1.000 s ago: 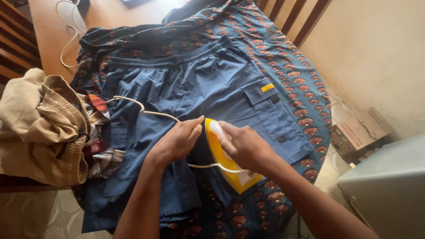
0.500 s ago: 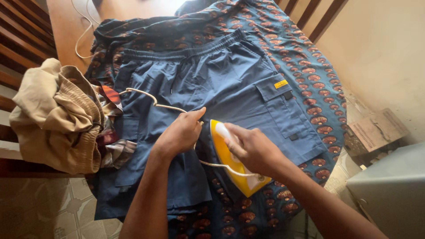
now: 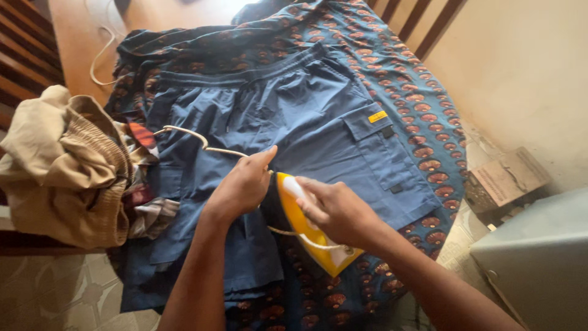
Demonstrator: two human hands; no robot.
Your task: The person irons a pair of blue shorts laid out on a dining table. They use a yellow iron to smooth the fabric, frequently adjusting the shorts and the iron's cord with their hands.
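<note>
Iron [image 3: 309, 224]: rigid, likely weighty; right hand [image 3: 335, 208] clamped on its handle.
Shorts [image 3: 294, 122]: soft, limp; left hand [image 3: 242, 187] pressing flat beside iron.

I see matt blue woven cloth in the cargo shorts [image 3: 294, 132], lying on a printed cotton-like sheet [image 3: 410, 86]. The yellow iron [image 3: 306, 230] looks like glossy smooth plastic (its cord [image 3: 202, 142] is cloth-braided, I think). Far left, the table [image 3: 76, 37] shows polished wood; left, crumpled tan fabric [image 3: 61, 165], partly ribbed.
</note>
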